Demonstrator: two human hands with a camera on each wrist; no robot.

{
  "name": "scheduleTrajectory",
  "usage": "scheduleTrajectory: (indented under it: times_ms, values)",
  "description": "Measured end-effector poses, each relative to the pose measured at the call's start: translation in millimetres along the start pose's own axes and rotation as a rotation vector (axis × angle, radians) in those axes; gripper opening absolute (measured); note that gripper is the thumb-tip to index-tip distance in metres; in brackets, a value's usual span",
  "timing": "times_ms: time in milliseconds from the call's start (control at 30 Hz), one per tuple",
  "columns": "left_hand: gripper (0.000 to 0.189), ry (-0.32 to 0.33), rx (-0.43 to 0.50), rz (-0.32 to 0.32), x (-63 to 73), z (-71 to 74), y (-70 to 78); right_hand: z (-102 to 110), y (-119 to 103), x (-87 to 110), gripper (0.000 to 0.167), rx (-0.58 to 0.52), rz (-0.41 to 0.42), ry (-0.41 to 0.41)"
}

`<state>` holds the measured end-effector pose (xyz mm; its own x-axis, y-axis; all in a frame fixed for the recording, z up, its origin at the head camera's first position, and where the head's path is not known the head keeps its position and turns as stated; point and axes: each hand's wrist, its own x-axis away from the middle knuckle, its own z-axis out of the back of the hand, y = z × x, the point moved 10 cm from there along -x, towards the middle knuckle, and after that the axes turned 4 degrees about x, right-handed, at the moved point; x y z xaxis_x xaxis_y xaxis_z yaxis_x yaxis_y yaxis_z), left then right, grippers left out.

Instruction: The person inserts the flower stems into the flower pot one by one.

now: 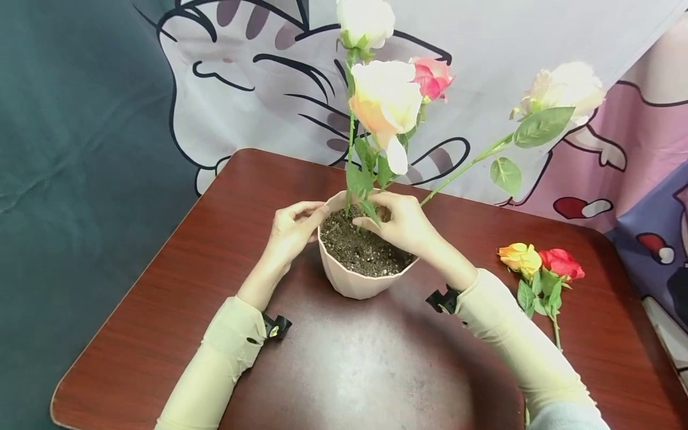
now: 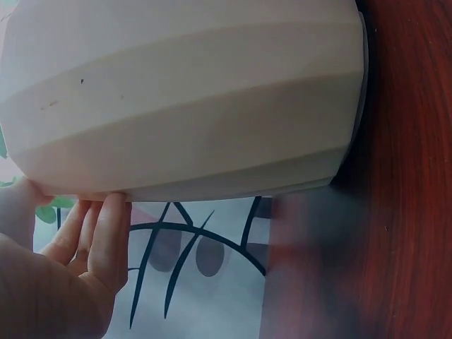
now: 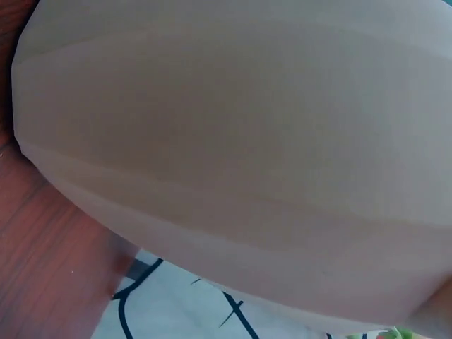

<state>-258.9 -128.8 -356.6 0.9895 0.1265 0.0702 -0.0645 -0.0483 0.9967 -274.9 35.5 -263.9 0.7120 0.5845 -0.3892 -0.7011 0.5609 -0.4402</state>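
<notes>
A pale pink faceted flower pot (image 1: 355, 283) filled with dark soil (image 1: 365, 251) stands on the table. My left hand (image 1: 290, 230) grips its left rim, thumb at the edge and fingers against the outer wall, as the left wrist view also shows. Over the soil, my right hand (image 1: 403, 221) curls its fingers and thumb around the lower stem of a rose; leaves partly cover the fingertips. Above the pot rise a white rose (image 1: 366, 24), a peach-cream rose (image 1: 384, 98) and a pink rose (image 1: 432, 77). Another pale rose (image 1: 564, 92) leans far right.
On the table's right side lie a yellow rose (image 1: 519, 258) and a red rose (image 1: 561, 263) with leafy stems. The brown wooden table (image 1: 177, 316) has rounded corners. Behind it hangs a cartoon-cat cloth (image 1: 215, 119), with a dark green cloth (image 1: 80, 149) at left.
</notes>
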Motion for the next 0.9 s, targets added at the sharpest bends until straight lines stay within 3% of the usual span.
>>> scheduleTrajectory:
  times_ms: [167, 333, 500, 900]
  values:
    - [0.034, 0.006, -0.006, -0.005, -0.6, -1.0, -0.1, 12.5, 2.6, 9.4, 0.039, -0.002, -0.039, -0.008]
    - [0.033, 0.004, -0.014, -0.001, -0.9, -0.5, -1.5, 27.4, 0.8, 27.3, 0.054, 0.042, -0.022, -0.021]
    - [0.034, 0.015, -0.03, 0.001, 0.4, 1.4, -2.0, 48.5, 0.8, 56.5, 0.053, 0.064, -0.006, 0.024]
    - [0.037, 0.018, -0.038, 0.017, -1.3, 0.4, -4.1, 90.1, 30.4, 124.4, 0.059, 0.146, -0.116, 0.084]
